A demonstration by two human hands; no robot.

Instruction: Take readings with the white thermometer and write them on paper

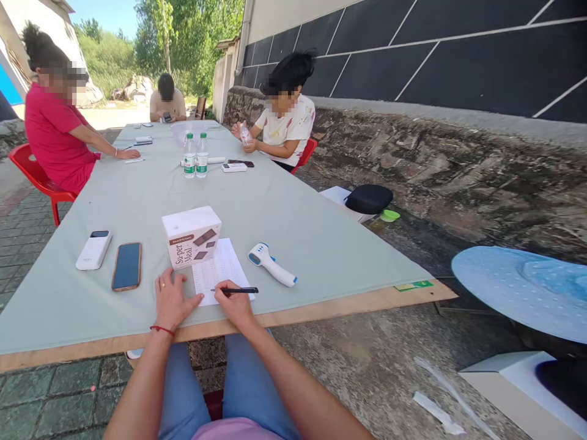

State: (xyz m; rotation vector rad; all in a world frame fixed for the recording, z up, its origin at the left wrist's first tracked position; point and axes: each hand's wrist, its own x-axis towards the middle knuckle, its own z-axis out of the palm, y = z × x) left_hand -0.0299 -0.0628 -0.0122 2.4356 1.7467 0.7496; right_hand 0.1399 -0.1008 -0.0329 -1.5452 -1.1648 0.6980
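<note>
My right hand (235, 304) grips a black pen (243, 290), its tip on a white sheet of paper (222, 272) with rows of small marks. My left hand (173, 299) rests with fingers spread at the sheet's left edge, thumb toward the paper. Just beyond those fingers a white and brown box (191, 238) stands on part of the sheet and hides it. Right of the paper lies a white and blue infrared thermometer (272, 264). To the left are a phone (126, 266) with a dark screen and a white power bank (93, 250).
Two water bottles (195, 156) stand mid-table near a white power bank (233, 167). A person in red (55, 134) sits left, another (287, 125) right holding a bottle, and a third (167, 101) at the far end. The table's wooden edge (321, 308) is close to me.
</note>
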